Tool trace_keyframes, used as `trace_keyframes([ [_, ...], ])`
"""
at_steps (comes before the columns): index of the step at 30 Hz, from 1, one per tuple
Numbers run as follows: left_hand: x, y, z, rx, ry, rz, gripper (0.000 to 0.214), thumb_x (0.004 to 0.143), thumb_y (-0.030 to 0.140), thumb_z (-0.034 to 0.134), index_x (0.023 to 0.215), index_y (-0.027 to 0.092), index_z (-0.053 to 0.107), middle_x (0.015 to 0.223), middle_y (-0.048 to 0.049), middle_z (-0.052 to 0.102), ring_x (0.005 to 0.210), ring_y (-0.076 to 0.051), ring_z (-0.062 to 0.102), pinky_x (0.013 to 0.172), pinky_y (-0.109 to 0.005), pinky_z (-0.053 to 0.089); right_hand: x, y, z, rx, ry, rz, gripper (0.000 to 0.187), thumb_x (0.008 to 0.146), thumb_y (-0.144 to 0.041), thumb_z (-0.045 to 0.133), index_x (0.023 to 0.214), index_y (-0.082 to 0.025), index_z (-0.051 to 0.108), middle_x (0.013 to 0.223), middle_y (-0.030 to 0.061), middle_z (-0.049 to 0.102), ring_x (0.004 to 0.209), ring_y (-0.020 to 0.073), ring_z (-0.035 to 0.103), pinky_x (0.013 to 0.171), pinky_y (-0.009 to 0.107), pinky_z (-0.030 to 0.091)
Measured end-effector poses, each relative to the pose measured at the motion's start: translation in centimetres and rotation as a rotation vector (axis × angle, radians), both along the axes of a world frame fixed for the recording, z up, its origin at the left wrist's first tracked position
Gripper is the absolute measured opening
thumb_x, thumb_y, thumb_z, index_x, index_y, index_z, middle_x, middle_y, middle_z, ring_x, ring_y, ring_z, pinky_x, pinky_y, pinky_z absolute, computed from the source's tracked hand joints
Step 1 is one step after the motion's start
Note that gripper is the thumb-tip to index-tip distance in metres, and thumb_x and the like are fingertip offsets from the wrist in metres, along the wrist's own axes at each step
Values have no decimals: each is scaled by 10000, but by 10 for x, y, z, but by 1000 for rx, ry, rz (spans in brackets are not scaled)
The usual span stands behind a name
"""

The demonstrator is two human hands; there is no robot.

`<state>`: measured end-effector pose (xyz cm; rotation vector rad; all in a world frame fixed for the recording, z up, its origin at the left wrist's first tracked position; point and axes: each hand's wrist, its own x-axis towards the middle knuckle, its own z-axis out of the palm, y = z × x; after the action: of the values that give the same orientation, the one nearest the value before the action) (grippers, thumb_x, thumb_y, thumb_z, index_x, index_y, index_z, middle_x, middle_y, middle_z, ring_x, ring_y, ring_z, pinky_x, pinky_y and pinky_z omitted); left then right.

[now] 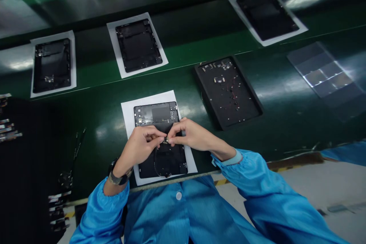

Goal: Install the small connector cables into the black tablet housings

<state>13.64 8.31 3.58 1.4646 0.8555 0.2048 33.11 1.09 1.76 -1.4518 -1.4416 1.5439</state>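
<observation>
Both hands meet over a black tablet housing (171, 160) lying on a white sheet (128, 116) at the bench's near edge. My left hand (144, 143) pinches the left side of a small circuit board (165, 140) between thumb and fingertips. My right hand (190, 133) pinches the same board from the right. A thin black cable (155, 162) curves from near the board down to the housing's lower edge. The fingertips hide much of the board. A watch (120, 177) is on my left wrist.
A black foam tray (228, 106) with small parts and thin wires lies to the right. More tablet housings (138, 45) rest on white sheets farther back. Clear plastic sheets (326, 72) lie far right. Flex cables (10, 131) sit on a black surface at left.
</observation>
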Motion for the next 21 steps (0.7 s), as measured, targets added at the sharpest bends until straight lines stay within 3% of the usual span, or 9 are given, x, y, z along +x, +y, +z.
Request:
trace_keyframes([
  [6, -2, 2, -4, -94, -53, -3, 104, 793, 186, 693, 819, 183, 793, 709, -18, 651, 570, -129, 630, 581, -260, 517, 4, 0, -1, 4, 52, -15, 78, 803, -244, 714, 771, -185, 755, 722, 10, 746, 721, 156, 675, 749, 289, 489],
  [12, 3, -2, -5, -92, -51, 32, 112, 784, 177, 686, 794, 185, 797, 703, -21, 660, 546, -126, 625, 554, -253, 509, 2, 1, -3, 28, 75, -3, 117, 829, -258, 697, 758, -179, 746, 727, 16, 743, 730, 159, 680, 758, 295, 493],
  [15, 2, 1, 1, -78, -9, 25, 108, 789, 187, 695, 820, 180, 798, 693, -35, 701, 580, -142, 644, 581, -256, 519, 8, 4, 2, 50, 76, 32, 114, 839, -284, 694, 799, -191, 745, 783, 16, 749, 765, 169, 682, 785, 314, 497],
  [17, -7, 6, 10, -36, 21, 41, 87, 773, 207, 735, 827, 175, 797, 712, -52, 734, 614, -151, 656, 587, -247, 517, 15, 2, 9, 118, 43, -20, 122, 835, -314, 706, 881, -208, 746, 903, 28, 753, 877, 196, 680, 849, 346, 490],
  [19, -23, 11, 24, 16, 5, 141, 87, 742, 213, 780, 817, 169, 788, 743, -62, 750, 626, -150, 657, 562, -228, 508, 21, -5, 16, 216, -43, -157, 152, 854, -333, 695, 946, -219, 734, 998, 46, 736, 975, 223, 654, 901, 381, 469],
  [21, -44, 13, 39, 65, -93, 340, 91, 726, 198, 798, 807, 166, 770, 753, -56, 744, 606, -138, 645, 517, -209, 498, 20, -19, 22, 283, -173, -246, 126, 886, -322, 671, 934, -217, 721, 968, 52, 722, 954, 230, 632, 884, 396, 450],
])
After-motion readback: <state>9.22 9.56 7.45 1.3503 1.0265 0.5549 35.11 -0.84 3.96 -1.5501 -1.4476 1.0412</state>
